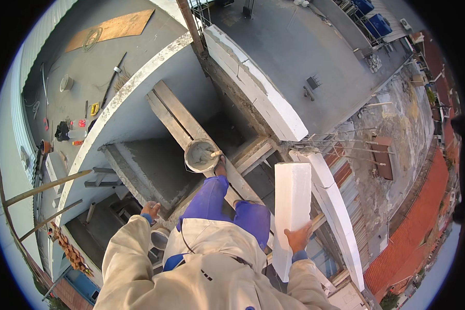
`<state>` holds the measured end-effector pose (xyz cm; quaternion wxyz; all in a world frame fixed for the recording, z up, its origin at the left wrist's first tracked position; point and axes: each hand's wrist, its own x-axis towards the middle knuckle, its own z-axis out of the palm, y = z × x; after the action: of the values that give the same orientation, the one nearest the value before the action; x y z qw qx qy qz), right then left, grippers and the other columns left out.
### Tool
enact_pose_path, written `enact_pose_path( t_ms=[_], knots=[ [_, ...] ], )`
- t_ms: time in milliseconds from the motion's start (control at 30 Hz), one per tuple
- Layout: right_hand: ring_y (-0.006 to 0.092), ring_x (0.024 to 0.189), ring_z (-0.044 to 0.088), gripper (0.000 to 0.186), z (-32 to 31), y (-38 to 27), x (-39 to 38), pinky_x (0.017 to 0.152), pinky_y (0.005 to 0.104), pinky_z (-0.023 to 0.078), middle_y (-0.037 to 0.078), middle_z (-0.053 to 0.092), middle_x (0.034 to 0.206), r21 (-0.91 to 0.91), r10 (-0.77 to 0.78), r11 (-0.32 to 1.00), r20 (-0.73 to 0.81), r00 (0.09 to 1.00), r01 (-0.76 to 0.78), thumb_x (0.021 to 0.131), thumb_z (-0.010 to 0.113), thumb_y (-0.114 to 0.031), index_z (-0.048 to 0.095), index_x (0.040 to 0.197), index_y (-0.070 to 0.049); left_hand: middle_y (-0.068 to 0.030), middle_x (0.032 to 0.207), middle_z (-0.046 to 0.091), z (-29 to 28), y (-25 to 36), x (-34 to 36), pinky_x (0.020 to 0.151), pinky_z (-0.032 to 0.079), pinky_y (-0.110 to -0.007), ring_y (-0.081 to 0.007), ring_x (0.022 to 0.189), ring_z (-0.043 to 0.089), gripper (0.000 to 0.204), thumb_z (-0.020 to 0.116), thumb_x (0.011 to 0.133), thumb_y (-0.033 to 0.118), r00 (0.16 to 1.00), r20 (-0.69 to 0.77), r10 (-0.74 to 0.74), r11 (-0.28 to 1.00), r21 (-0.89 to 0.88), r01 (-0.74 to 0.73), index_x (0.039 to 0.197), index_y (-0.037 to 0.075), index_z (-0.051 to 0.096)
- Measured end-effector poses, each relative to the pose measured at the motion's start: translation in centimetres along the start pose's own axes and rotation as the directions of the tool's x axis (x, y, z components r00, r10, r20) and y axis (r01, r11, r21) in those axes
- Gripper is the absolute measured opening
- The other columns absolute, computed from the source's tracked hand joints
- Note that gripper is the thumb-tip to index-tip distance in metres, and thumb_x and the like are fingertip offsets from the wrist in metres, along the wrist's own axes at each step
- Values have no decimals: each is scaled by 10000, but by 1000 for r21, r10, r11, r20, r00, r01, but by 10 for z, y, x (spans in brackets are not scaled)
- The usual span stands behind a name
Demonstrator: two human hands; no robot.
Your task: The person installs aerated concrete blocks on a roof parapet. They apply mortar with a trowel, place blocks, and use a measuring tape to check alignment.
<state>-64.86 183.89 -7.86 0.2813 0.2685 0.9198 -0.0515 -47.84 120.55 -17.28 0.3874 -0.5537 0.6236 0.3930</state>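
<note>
A long white aerated concrete block (293,206) stands nearly upright at my right side, and my right hand (298,238) grips it low on its right edge. My left hand (151,211) is out to the left at hip height, fingers loosely apart with nothing visible in them. Just beyond my foot, a bucket (188,161) of grey mortar rests on wooden planks (174,124). A tool with a light wooden handle (216,153) leans over the bucket's right rim. By my left hip is a round container (160,238), partly hidden by my jacket.
Under the planks lies a deep opening with concrete beams (132,173). White block walls (256,85) run ahead and to the right (336,212). A curved wall top (95,126) borders the left. Beyond it lie a plywood sheet (111,31), a pail (66,82) and scattered tools.
</note>
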Motion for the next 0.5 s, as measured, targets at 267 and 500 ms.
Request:
enact_pose_path(
  t_ms=[267,500],
  knots=[
    [445,1448,311,1216,-56,-68,-3,1177,570,313,280,325,1549,-36,-66,997,-30,997,64,630,867,-333,184,1555,62,-88,1230,676,-140,46,55,873,527,-574,-319,1039,695,549,609,980,484,982,-190,9,983,-177,-43,1406,167,470],
    [453,1475,260,1241,-63,-107,28,1225,510,248,321,304,1552,-16,-227,974,-65,972,226,623,883,-333,174,1552,83,-134,1146,712,-112,36,67,635,579,-461,-307,893,740,535,625,978,446,952,-299,57,966,-225,-128,1367,95,517]
  ],
)
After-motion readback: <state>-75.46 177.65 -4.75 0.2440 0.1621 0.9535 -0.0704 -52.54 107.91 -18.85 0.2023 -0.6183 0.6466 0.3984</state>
